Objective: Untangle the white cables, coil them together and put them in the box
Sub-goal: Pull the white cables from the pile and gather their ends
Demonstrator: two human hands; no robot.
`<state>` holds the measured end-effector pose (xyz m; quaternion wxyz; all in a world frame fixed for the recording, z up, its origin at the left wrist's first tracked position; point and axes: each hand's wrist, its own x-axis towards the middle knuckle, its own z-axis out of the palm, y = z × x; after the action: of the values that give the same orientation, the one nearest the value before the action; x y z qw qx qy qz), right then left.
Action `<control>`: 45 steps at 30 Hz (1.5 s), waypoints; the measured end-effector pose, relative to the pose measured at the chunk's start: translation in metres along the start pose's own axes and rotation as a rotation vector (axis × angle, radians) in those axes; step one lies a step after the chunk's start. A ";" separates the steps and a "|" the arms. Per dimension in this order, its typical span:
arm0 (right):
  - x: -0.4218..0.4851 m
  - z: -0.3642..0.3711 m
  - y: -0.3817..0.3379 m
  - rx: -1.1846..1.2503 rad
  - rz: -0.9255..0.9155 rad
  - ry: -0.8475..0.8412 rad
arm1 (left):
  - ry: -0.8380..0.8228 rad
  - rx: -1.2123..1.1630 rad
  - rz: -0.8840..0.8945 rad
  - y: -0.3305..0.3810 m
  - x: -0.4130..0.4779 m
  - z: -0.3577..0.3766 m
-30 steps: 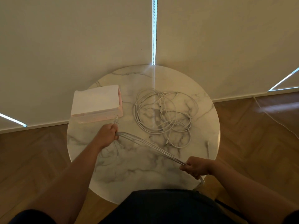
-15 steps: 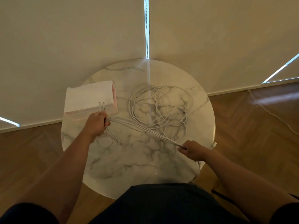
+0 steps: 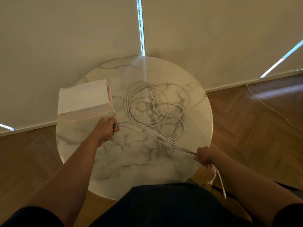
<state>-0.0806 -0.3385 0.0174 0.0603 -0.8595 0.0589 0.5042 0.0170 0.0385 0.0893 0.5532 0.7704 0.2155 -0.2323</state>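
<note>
We see the white cables in two groups. One is a bundle [image 3: 155, 136] of strands pulled into a line just above the table, running from the left side toward the near right edge. We make out at least four strands in it but cannot count them for certain. The other is a loose heap [image 3: 157, 105] of overlapping loops lying on the far half of the table, right of its middle. How many cables make up the heap we cannot tell.

Our left hand [image 3: 105, 129] is closed around one end of the bundle, with a couple of plug ends [image 3: 114, 111] sticking up from the fist beside the box's near right corner. Our right hand [image 3: 204, 156] is closed around the other end at the near right edge. Below it the loose tails [image 3: 218, 177] hang down past the table's rim.

There is one box [image 3: 83, 99], white with pinkish sides, standing at the left edge of the table. No cable is in it as far as we can see.

There is one table [image 3: 147, 167], round, with a white marble top veined in grey. Our dark clothing [image 3: 164, 205] meets its near edge. The floor [image 3: 246, 128] is brown wood laid in a herringbone pattern. One thin cord [image 3: 270, 108] trails across it at the right. Behind the table hang pale blinds [image 3: 65, 38], with three bright slits of daylight: one [image 3: 140, 27] above the table's far edge, one low at the left and one at the right.
</note>
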 end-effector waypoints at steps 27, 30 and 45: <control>-0.019 -0.049 -0.074 -0.557 -0.073 -0.116 | -0.024 -0.110 0.136 0.012 -0.040 -0.011; -0.024 -0.056 -0.109 -0.331 -0.312 0.003 | -0.067 -0.374 0.114 0.022 -0.044 -0.009; -0.021 -0.049 -0.185 0.456 -0.673 0.105 | 0.082 -0.838 0.192 0.056 -0.041 -0.034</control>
<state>-0.0182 -0.1634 0.0677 0.4078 -0.8199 -0.1125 0.3857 0.0215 0.0509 0.1649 0.8283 0.5044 0.2404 -0.0412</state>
